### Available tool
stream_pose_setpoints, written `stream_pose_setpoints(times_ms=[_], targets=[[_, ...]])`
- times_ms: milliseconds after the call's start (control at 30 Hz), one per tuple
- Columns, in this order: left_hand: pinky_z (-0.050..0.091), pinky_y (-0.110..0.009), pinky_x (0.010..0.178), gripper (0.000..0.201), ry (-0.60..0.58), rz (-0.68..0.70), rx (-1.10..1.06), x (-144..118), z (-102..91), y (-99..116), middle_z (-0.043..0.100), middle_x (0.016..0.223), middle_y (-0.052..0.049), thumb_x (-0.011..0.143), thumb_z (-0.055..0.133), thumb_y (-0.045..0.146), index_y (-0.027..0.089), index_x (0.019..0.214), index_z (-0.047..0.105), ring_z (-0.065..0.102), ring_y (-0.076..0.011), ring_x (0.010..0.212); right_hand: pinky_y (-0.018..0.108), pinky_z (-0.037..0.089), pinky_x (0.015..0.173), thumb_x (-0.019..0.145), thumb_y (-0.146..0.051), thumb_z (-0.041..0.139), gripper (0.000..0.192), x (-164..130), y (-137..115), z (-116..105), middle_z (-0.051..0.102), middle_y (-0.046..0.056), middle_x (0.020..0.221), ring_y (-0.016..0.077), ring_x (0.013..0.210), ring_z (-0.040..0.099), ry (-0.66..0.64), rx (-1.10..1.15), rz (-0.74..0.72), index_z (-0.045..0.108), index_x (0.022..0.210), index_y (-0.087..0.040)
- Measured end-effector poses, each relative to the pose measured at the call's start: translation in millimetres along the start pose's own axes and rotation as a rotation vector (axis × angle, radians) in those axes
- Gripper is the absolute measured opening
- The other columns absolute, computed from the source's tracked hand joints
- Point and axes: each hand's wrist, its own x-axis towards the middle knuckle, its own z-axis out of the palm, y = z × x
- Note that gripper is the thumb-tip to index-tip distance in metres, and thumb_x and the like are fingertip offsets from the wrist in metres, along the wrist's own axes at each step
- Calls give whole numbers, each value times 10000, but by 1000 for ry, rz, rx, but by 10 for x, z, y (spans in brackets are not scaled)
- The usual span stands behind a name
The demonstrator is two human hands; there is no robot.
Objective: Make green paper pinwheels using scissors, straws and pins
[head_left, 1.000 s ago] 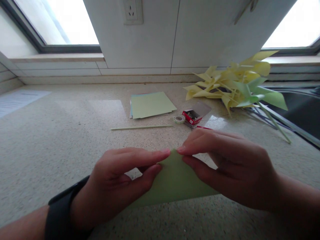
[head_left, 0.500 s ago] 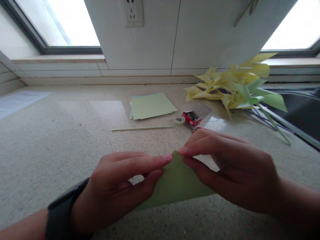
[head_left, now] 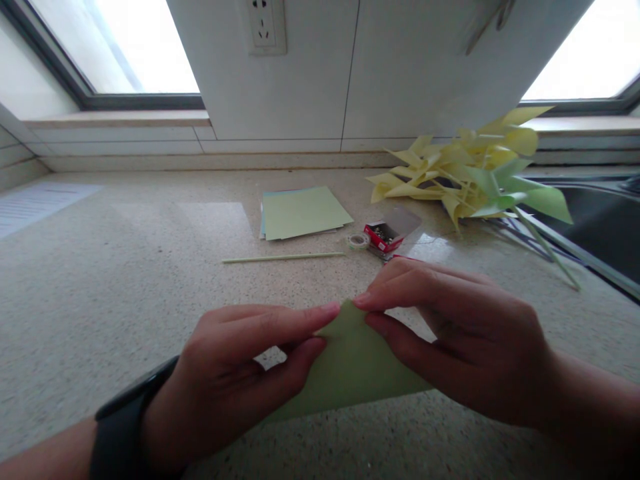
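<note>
The folded light-green paper triangle (head_left: 350,363) lies flat near the counter's (head_left: 125,267) front edge, its peak pointing away from the person, where the left hand (head_left: 235,373) and right hand (head_left: 460,340) meet, each grip pinching that far tip, equally near.

My left hand (head_left: 235,373) and right hand (head_left: 460,333) meet over the folded paper (head_left: 350,367) on the counter (head_left: 125,280); behind lies a stick (head_left: 283,257), then a paper stack (head_left: 303,211); pinwheels (head_left: 475,173) far right.
</note>
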Motion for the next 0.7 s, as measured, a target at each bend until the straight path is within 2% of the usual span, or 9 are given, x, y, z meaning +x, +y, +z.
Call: stream_pose_setpoints(times_ms=[100,400,700], targets=[[549,-168,503,467,-4,-7,-17,-1,0,-6,805,904,10,890,671,103,327,1299,662,733,-118,640,247,553,668,845,-72,628,212,3,2,2,732,8,822,126,734,686,-6,-11,1,678,982,-226],[523,-190,485,489,-26,7,1,15,-7,2,800,867,16,909,651,119,364,1333,637,723,-128,623,243,557,673,846,-74,628,212,2,-2,4,731,5,826,125,737,684,2,-4,-1,681,981,-227],[540,-169,520,477,-23,26,18,15,-17,1,806,918,10,913,643,102,338,1326,646,749,-128,692,219,547,697,840,-69,641,199,-1,10,10,721,-5,826,106,748,678,4,2,3,682,977,-207]])
